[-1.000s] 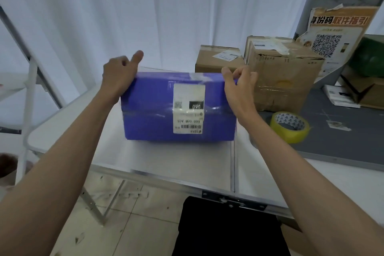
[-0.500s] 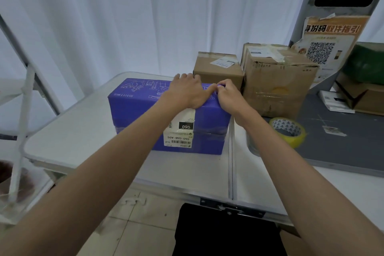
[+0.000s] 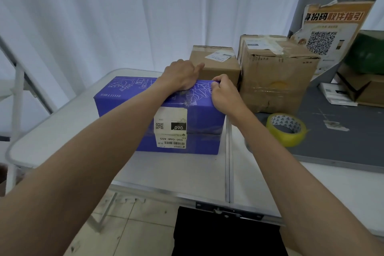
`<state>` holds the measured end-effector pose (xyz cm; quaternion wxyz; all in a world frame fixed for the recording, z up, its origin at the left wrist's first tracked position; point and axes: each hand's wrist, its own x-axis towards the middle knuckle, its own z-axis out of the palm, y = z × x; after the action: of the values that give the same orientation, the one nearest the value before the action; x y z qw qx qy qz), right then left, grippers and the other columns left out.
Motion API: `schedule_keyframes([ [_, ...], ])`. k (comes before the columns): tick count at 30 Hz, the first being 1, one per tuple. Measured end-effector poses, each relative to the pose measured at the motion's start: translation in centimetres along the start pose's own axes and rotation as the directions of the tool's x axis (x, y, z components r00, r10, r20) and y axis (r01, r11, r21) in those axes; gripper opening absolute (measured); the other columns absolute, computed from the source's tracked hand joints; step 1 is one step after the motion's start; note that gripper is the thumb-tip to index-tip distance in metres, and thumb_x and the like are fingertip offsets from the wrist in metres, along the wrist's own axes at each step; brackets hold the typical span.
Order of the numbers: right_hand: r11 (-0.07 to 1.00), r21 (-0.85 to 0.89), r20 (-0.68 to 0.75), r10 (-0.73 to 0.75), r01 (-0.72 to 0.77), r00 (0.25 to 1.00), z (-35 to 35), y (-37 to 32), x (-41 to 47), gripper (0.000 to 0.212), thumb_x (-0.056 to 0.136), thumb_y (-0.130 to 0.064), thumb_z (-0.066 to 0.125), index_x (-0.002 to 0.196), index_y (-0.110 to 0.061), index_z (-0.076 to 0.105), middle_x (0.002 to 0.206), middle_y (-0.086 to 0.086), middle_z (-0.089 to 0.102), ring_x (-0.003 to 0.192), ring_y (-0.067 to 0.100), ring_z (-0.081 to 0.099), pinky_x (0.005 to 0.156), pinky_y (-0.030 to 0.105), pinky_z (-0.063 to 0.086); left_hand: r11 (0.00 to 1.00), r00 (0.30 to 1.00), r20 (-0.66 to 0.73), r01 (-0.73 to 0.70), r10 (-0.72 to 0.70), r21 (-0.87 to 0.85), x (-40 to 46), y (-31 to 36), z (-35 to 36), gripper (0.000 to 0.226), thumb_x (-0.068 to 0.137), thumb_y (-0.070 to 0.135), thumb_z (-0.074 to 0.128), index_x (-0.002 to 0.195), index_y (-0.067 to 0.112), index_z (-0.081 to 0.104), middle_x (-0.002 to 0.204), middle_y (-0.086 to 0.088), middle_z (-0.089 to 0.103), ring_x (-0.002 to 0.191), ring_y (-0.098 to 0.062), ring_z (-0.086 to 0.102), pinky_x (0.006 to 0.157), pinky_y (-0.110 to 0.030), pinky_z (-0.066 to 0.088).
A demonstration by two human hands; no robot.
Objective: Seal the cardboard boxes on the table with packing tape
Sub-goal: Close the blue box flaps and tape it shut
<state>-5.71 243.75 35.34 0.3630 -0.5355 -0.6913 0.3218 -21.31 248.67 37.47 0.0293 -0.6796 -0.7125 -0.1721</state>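
Blue box [image 3: 128,97], white-labelled, tape-wrapped

On your blue box [image 3: 128,110], a white label [image 3: 170,129] reading upside down "090" and "060-06B-A05", with QR code and barcode, behind your right hand [image 3: 224,97], an orange poster [image 3: 332,33] headed "身份码取件指引" above a QR code, labels on the brown boxes [image 3: 270,72] too small to read

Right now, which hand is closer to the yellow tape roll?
The right hand. It grips the blue box's top right edge, on the side toward the yellow tape roll. The left hand rests farther left on the box top.
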Motion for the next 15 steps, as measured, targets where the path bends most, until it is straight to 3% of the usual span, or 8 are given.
schedule_keyframes([
  [3,0.999,0.031,-0.066,-0.009,0.011,0.998,0.2,-0.1,-0.1,0.028,0.109,-0.023,0.036,0.131,-0.01,0.048,0.132,0.008,0.052,0.115,0.017,0.053,0.092,0.034,0.047,1.0,0.996,-0.084,-0.027,0.028,0.01,-0.5,0.3,-0.5,0.06,0.104,0.057,0.024,0.064,0.017,0.044,0.069,0.001,0.043,0.077,-0.028,0.049,0.072,-0.038,0.032],
  [5,0.994,0.048,-0.176,-0.093,0.103,0.98,0.4,-0.1,-0.6,0.023,0.109,-0.019,0.038,0.125,-0.008,0.051,0.125,0.007,0.054,0.111,0.015,0.052,0.088,0.028,0.042,0.998,0.981,-0.185,-0.048,0.055,0.042,-0.9,0.8,-1.4,0.063,0.104,0.057,0.023,0.06,0.017,0.041,0.065,0.001,0.04,0.072,-0.028,0.047,0.07,-0.038,0.032],
  [8,0.932,0.039,-0.386,-0.32,0.362,0.865,0.7,0.7,-2.3,0.015,0.107,-0.012,0.042,0.108,-0.001,0.053,0.104,0.006,0.055,0.097,0.019,0.055,0.084,0.031,0.045,0.996,0.941,-0.33,-0.06,0.077,0.063,-2.5,1.7,-1.8,0.067,0.103,0.058,0.022,0.055,0.016,0.041,0.059,0.0,0.042,0.062,-0.027,0.046,0.065,-0.036,0.031],
  [10,0.892,-0.005,-0.459,-0.403,0.451,0.792,0.9,1.4,-3.4,0.018,0.107,-0.015,0.044,0.099,-0.002,0.053,0.094,0.006,0.055,0.087,0.018,0.054,0.079,0.03,0.045,0.998,0.938,-0.342,-0.04,0.051,0.039,-4.0,2.1,-1.7,0.066,0.101,0.059,0.022,0.058,0.016,0.048,0.06,0.0,0.048,0.062,-0.026,0.051,0.061,-0.034,0.032],
  [12,0.906,-0.034,-0.465,-0.388,0.422,0.796,0.7,1.7,-3.6,0.024,0.108,-0.024,0.043,0.09,-0.01,0.053,0.087,0.003,0.056,0.082,0.017,0.055,0.073,0.029,0.044,1.0,0.952,-0.307,-0.021,0.018,-0.007,-5.7,2.4,-1.3,0.058,0.099,0.06,0.024,0.076,0.016,0.055,0.073,0.001,0.052,0.073,-0.024,0.054,0.064,-0.034,0.033],
  [15,0.964,-0.057,-0.357,-0.263,0.26,0.896,0.4,1.9,-3.0,0.029,0.105,-0.031,0.046,0.086,-0.012,0.057,0.082,-0.001,0.058,0.08,0.015,0.056,0.072,0.033,0.042,0.999,0.982,-0.182,-0.033,0.039,0.038,-9.1,2.3,0.7,0.057,0.098,0.063,0.031,0.12,0.015,0.052,0.119,-0.007,0.05,0.107,-0.026,0.05,0.086,-0.042,0.042],
])
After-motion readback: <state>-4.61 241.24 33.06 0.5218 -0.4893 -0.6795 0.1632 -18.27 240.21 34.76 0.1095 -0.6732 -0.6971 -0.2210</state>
